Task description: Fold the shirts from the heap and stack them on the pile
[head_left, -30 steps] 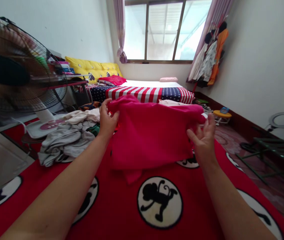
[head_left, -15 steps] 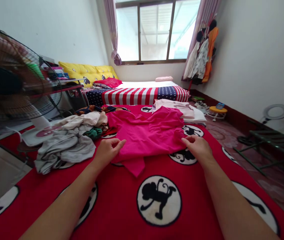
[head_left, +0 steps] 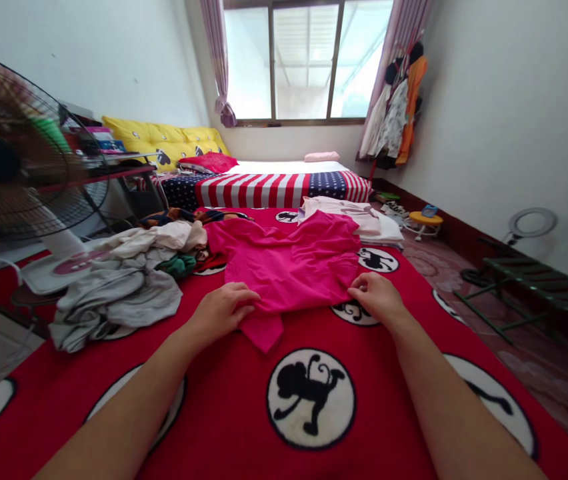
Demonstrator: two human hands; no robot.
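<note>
A bright pink shirt lies spread, somewhat wrinkled, on a red blanket with round monkey prints. One pointed flap of it sticks out toward me along the near edge. My left hand is closed at the shirt's near left edge, its fingers curled over the cloth. At the near right corner, my right hand pinches the fabric between thumb and fingers. Both palms face inward, and the cloth caught under the fingertips is partly hidden.
Left of the shirt sits a heap of grey and cream clothes. Light folded clothes are stacked behind it on the right. A fan stands at far left, a dark green folding stool at right. Beyond is a bed with a striped cover.
My left hand has slid right along the shirt's near edge, and my right hand has come slightly inward. The hands are closer together. The view has turned slightly right.
</note>
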